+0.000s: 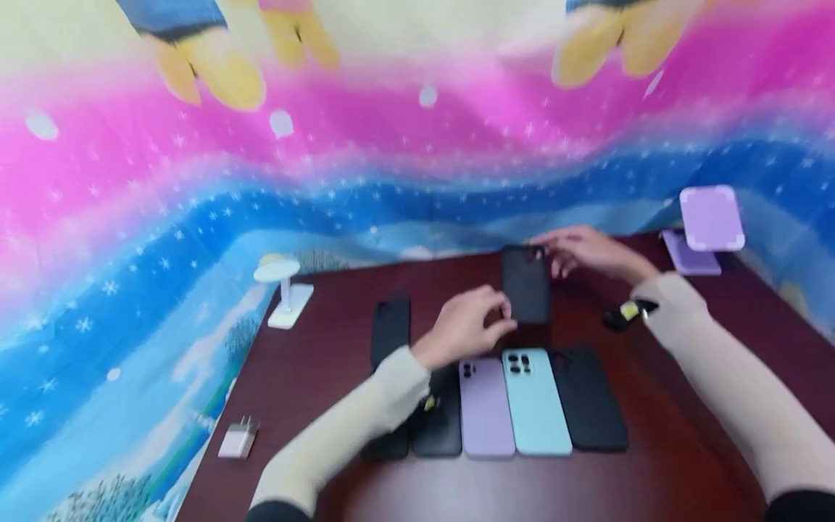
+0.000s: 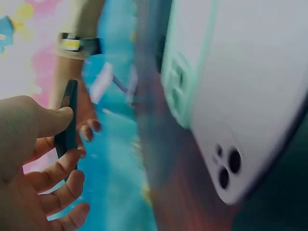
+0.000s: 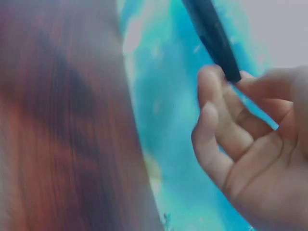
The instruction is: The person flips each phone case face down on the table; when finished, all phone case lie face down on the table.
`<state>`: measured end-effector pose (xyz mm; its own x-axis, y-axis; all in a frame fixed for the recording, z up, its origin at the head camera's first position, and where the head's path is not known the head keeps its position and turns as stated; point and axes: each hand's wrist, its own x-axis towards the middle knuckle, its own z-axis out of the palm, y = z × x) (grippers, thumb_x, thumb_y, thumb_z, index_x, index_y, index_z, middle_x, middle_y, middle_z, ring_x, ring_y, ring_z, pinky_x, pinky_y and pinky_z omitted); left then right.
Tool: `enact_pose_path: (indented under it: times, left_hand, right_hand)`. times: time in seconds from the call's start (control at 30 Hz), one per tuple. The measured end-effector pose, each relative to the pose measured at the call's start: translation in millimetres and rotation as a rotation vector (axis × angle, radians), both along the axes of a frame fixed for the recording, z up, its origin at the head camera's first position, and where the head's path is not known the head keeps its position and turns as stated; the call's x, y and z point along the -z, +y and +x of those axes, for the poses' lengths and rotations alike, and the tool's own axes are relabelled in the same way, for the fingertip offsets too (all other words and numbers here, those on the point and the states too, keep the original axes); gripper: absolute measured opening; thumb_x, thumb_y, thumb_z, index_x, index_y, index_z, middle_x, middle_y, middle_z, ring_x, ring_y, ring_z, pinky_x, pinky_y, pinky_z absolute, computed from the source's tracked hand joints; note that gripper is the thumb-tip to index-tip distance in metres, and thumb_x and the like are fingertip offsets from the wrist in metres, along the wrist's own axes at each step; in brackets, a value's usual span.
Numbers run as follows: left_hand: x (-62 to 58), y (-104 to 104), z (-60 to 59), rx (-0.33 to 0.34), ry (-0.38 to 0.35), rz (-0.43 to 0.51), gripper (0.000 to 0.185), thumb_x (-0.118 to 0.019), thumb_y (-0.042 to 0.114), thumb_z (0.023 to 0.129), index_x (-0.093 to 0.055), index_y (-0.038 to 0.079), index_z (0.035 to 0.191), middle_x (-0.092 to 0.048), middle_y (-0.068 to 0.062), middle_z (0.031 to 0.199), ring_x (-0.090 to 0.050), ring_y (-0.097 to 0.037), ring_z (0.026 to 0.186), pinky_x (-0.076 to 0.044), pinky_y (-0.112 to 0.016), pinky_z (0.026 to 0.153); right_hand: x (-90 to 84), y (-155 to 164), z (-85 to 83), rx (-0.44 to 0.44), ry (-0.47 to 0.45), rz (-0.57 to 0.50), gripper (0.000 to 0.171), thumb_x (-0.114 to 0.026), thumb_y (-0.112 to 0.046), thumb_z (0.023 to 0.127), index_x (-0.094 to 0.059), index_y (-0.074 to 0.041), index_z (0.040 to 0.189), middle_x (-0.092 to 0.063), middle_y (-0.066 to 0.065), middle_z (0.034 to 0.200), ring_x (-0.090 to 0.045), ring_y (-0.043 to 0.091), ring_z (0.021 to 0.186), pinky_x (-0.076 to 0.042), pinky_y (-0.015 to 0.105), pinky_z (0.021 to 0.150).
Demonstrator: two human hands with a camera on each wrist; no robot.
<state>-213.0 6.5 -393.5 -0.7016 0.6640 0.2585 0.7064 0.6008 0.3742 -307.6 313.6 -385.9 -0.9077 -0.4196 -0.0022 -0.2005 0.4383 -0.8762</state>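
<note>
Both hands hold a black phone case up on edge near the back of the table. My left hand pinches its lower left part between thumb and fingers; the left wrist view shows the case side-on as a thin dark slab. At the upper right corner, my right hand pinches it with thumb and fingertips, the other fingers bent loosely. Below lie a lavender case, a mint case and a black case side by side. Another black case is partly hidden by the left sleeve.
One more black case lies farther back on the left. A white stand is at the back left, a lavender stand at the back right. Near the left edge sits a charger plug. A printed cloth hangs behind the dark table.
</note>
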Motion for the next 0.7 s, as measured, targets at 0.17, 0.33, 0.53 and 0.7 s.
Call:
enact_pose_path:
  times: [0.17,0.33,0.53,0.7]
  left_hand:
    - [-15.1,-17.0,27.5,0.056,0.009,0.108,0.013,-0.071,0.036,0.098,-0.067,0.024,0.099,-0.066,0.006,0.101,-0.050,-0.006,0.071,-0.040,-0.021,0.066]
    - [-27.2,-21.1,38.1,0.094,0.042,0.159,0.012,-0.071,0.034,0.098,-0.066,0.023,0.100,-0.064,0.009,0.100,-0.052,-0.002,0.075,-0.042,-0.018,0.070]
    - [-30.1,-19.0,45.2,0.120,0.039,0.190,0.011,-0.072,0.031,0.097,-0.067,0.022,0.100,-0.064,0.009,0.096,-0.054,-0.003,0.077,-0.042,-0.017,0.069]
    - [-30.9,-17.2,49.7,0.137,0.040,0.207,0.009,-0.072,0.029,0.098,-0.067,0.022,0.102,-0.064,0.009,0.094,-0.055,-0.003,0.076,-0.041,-0.016,0.068]
  right_hand:
    - [4.2,-1.0,27.8,-0.139,0.106,-0.154,0.044,-0.054,-0.007,0.106,-0.049,0.001,0.149,-0.074,-0.006,0.118,-0.072,0.020,0.090,-0.060,0.035,0.076]
    - [9.5,-8.3,38.5,-0.210,0.122,-0.328,0.054,-0.060,0.002,0.101,-0.043,0.005,0.151,-0.070,-0.012,0.132,-0.073,0.008,0.108,-0.060,0.026,0.083]
    - [16.6,-16.3,43.6,-0.231,0.073,-0.540,0.050,-0.057,0.007,0.100,-0.053,-0.007,0.147,-0.072,-0.006,0.126,-0.072,0.009,0.111,-0.060,0.026,0.087]
    - [20.8,-20.8,43.8,-0.293,0.065,-0.640,0.047,-0.053,0.008,0.102,-0.052,-0.006,0.147,-0.064,-0.001,0.141,-0.065,0.011,0.126,-0.058,0.028,0.094]
